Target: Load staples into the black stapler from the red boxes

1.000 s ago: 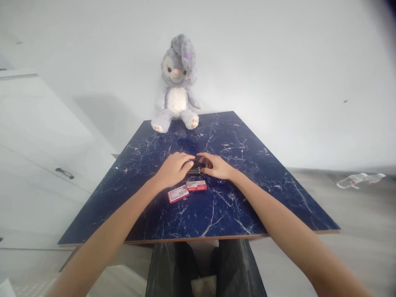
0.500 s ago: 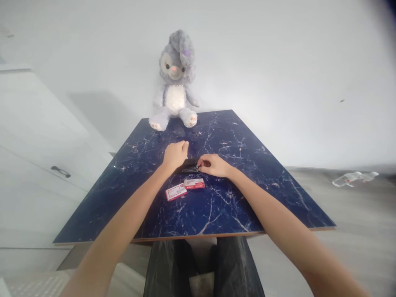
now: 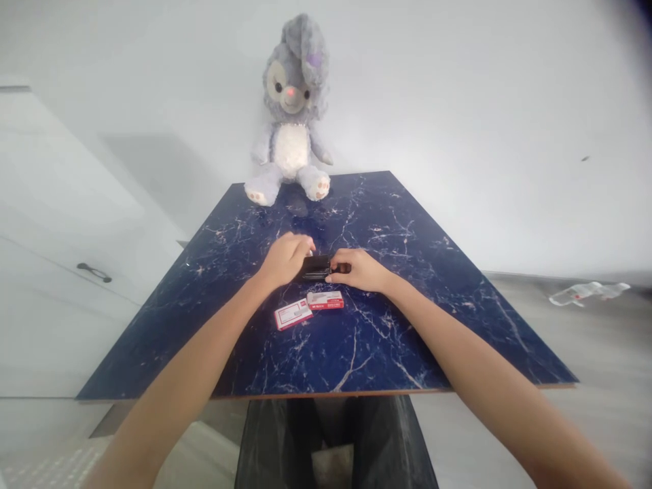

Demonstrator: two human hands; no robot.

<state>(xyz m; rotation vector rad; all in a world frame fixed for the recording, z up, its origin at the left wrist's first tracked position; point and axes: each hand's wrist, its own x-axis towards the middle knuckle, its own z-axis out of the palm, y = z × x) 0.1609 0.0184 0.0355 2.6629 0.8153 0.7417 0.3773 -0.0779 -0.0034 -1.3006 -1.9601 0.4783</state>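
Note:
A small black stapler (image 3: 318, 265) with a shiny metal strip along its near side lies on the blue marbled table, between my hands. My left hand (image 3: 285, 258) is closed at its left end, fingers curled and partly hidden behind the hand. By those fingertips shows a tiny pale spot, too small to make out. My right hand (image 3: 360, 269) grips the right end, thumb on the near side and fingers on the far side. Just nearer to me lie two small red and white boxes, one tilted box (image 3: 293, 314) and one straighter box (image 3: 326, 300), their ends touching or nearly so.
A grey plush rabbit (image 3: 291, 146) sits at the table's far edge against the wall. The table (image 3: 407, 339) narrows away from me. A white cabinet with a dark handle (image 3: 94, 273) stands left. A clear plastic item (image 3: 588, 293) lies on the floor at right.
The view has shifted slightly. My right hand's thumb and fingers have spread a little apart around the stapler's right end. My left hand stays at the left end. The boxes lie as before.

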